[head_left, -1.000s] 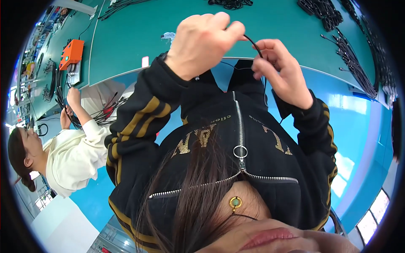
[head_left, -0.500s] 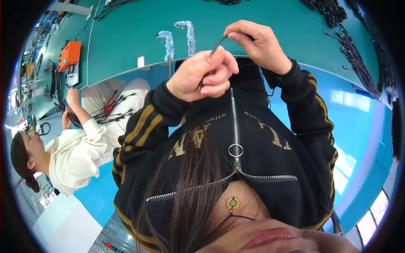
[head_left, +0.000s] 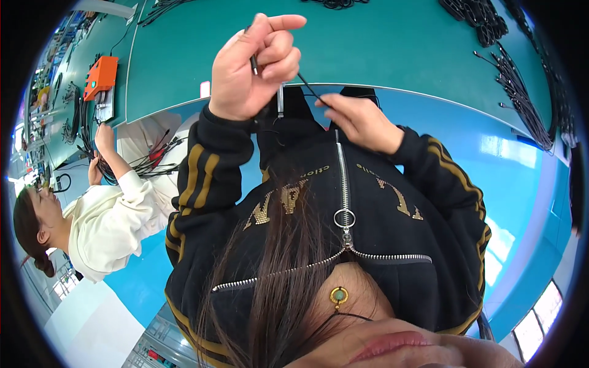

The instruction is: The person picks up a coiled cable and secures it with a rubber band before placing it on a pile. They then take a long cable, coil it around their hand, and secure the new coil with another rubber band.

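Note:
My left hand (head_left: 254,70) is raised over the near edge of the green table, its fingers curled around a black cable (head_left: 310,88) while the index finger points out to the right. A dark end piece with a metal tip (head_left: 254,64) shows against the left palm. Lower and to the right, my right hand (head_left: 362,119) pinches the same cable between thumb and fingers, in front of my jacket. The cable slants down between the two hands; its remaining run is hidden. Below my left wrist a slim metal bar (head_left: 280,101) shows at the table edge.
Bundles of black cables (head_left: 521,98) lie along the table's right side, with more at the far edge. To the left, a person in white (head_left: 113,221) handles cables beside an orange device (head_left: 102,78). A small pink-edged white card (head_left: 205,89) sits at the green table's (head_left: 165,67) near edge.
My left hand has moved up and left, and my right hand down toward my body, cable still between them. The two blue-white wrapped pieces seen earlier are no longer visible.

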Demonstrator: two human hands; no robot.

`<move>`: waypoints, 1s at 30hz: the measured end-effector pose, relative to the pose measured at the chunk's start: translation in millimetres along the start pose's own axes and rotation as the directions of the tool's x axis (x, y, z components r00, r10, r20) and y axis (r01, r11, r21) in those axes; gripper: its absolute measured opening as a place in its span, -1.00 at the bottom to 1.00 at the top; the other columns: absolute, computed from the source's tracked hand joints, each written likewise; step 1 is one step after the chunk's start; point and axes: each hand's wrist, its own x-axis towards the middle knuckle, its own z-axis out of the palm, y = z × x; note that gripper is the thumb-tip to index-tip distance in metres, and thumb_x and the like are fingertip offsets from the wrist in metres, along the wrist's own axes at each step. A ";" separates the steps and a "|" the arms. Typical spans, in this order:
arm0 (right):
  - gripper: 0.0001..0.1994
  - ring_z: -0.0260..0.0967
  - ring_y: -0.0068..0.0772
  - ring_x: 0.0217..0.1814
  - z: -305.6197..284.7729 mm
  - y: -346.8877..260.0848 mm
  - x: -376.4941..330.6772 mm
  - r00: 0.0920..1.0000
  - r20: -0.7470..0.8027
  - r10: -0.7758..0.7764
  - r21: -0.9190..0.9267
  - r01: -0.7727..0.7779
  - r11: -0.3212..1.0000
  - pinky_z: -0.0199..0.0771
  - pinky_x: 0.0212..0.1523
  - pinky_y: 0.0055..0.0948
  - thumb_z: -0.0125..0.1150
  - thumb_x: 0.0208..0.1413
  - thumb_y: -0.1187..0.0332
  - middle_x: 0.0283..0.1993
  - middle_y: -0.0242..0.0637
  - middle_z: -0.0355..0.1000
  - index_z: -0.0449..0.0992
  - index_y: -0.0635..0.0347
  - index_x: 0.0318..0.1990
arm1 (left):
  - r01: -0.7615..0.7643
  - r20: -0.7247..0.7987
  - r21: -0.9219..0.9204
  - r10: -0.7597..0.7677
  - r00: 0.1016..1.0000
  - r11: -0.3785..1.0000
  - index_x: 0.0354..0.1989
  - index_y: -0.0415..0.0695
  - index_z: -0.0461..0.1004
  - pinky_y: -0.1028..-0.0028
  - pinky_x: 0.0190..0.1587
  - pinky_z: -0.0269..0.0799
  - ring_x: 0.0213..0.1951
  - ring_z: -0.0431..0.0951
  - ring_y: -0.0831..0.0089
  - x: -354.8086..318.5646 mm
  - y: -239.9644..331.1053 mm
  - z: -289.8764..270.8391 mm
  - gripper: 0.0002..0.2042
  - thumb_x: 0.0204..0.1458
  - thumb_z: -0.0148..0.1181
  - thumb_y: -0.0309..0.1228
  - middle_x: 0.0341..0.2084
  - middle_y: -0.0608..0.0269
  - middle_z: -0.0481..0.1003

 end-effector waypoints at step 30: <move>-0.89 0.43 -0.19 -0.45 -57.5 -41.6 27.6 0.961 0.273 -0.033 -0.222 0.096 0.970 0.40 -0.42 -0.39 0.18 0.05 0.46 -0.47 -0.16 0.45 0.50 0.24 -0.25 | 0.037 -0.041 0.492 -0.020 0.999 0.870 0.24 -0.37 0.09 0.35 -0.02 0.50 0.19 0.30 0.10 -3.4 -54.0 -8.2 -0.39 0.22 -0.15 -0.06 0.21 -0.13 0.19</move>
